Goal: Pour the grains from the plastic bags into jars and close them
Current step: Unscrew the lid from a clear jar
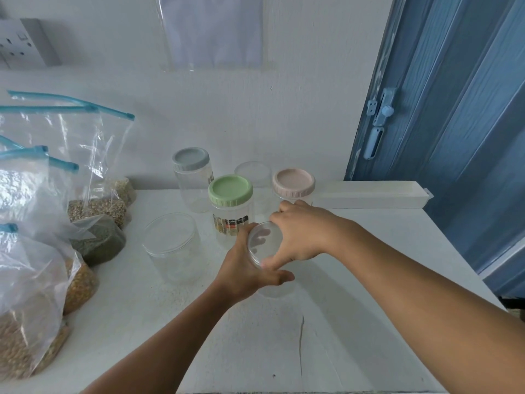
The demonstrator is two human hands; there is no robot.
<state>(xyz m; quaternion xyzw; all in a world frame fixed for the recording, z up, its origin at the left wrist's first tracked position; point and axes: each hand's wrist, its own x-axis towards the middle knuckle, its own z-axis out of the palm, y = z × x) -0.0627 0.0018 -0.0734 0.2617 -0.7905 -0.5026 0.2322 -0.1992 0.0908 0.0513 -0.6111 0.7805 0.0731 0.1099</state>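
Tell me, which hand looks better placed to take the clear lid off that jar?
Probably the right hand: its fingers already curl round the clear round plastic lid, while the left hand grips the transparent jar below.

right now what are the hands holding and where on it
Both are on one clear jar: the left hand grips its body from the side, and the right hand holds the clear lid by its rim.

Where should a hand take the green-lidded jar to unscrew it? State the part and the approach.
Grip the green lid by its ribbed rim, coming down from above. The green-lidded jar stands upright with its top clear, and the ribs give purchase for twisting. Probably steady the clear wall from the near left: the left hand and right hand, holding a clear jar, crowd its near right.
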